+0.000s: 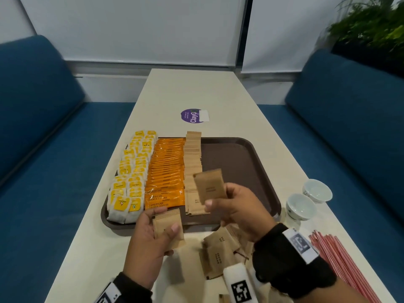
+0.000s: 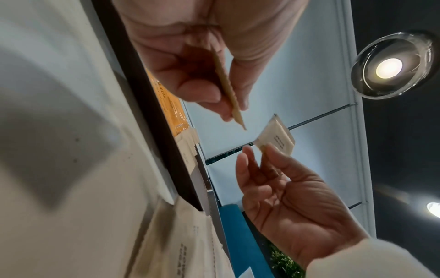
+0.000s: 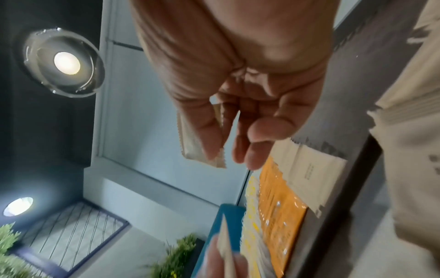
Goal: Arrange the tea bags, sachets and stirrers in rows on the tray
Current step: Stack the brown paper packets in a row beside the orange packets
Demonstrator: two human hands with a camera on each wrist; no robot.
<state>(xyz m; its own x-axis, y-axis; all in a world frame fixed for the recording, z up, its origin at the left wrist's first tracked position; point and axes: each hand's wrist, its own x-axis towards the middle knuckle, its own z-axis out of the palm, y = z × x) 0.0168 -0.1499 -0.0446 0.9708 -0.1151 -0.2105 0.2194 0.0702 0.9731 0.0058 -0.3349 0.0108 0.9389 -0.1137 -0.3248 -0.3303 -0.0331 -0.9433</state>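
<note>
A brown tray (image 1: 236,162) carries a row of yellow tea bags (image 1: 131,171), a row of orange coffee sachets (image 1: 166,169) and a row of brown sugar sachets (image 1: 193,158). My left hand (image 1: 162,221) grips a small stack of brown sachets (image 1: 168,228) just in front of the tray's near edge. Above the near end of the brown row, my right hand (image 1: 218,196) pinches a single brown sachet (image 1: 208,184). The left wrist view shows the stack (image 2: 228,90) edge-on between thumb and fingers. In the right wrist view, the single sachet (image 3: 192,143) hangs from my fingers.
Loose brown sachets (image 1: 220,248) lie in a heap on the white table (image 1: 192,90) under my right wrist. Red stirrers (image 1: 341,261) lie at the near right, and two white cups (image 1: 306,200) stand beside the tray. Blue benches flank the table.
</note>
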